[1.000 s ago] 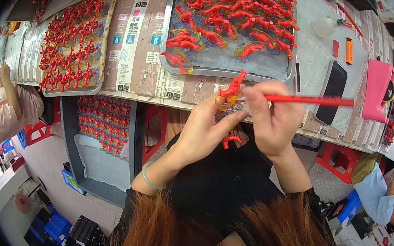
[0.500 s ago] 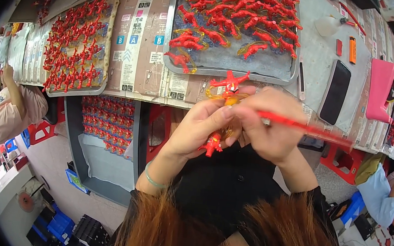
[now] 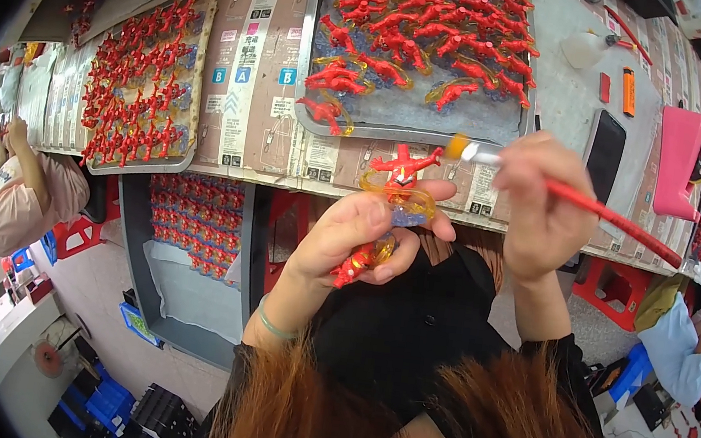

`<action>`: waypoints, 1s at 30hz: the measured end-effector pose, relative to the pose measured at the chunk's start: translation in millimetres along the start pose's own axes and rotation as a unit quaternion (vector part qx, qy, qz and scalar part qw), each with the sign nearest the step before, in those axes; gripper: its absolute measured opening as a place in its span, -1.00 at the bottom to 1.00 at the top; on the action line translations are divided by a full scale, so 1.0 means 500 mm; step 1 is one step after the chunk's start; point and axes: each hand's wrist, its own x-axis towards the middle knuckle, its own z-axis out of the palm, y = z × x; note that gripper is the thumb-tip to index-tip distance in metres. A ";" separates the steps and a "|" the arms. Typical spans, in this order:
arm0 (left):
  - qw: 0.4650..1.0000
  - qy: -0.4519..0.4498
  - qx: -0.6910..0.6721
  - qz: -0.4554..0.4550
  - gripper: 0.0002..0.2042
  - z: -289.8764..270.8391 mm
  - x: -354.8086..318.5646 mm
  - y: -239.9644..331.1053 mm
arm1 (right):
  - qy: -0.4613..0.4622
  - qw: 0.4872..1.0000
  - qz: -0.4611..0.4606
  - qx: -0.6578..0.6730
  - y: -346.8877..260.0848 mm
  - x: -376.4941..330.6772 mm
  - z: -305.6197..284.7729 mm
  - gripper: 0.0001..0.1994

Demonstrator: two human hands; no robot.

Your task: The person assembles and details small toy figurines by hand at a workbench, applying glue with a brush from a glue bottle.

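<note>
My left hand is closed around a red figurine, which has a yellow translucent swirl and a bluish clear base. A second red figurine with a yellow part sticks out lower in the same hand. My right hand grips a paintbrush with a red handle, a silver ferrule and yellowish bristles. Its tip is just right of the upper figurine's raised arm, and I cannot tell whether they touch. Beyond my hands, a metal tray holds rows of similar red figurines.
Left on the bench lies another tray of red figurines; below it is a grey crate with more. To the right are a phone, an orange lighter, a clear bottle and a pink tape dispenser. Other people sit at both sides.
My right hand with the paintbrush has moved right, away from my left fingers, and the brush tip has come into view. The figurines stay in my left hand, its fingers now more spread.
</note>
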 end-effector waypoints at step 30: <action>0.624 0.278 0.689 0.242 -0.48 0.027 0.010 0.001 | -0.105 0.885 0.401 0.213 -0.006 -0.032 0.020 -0.61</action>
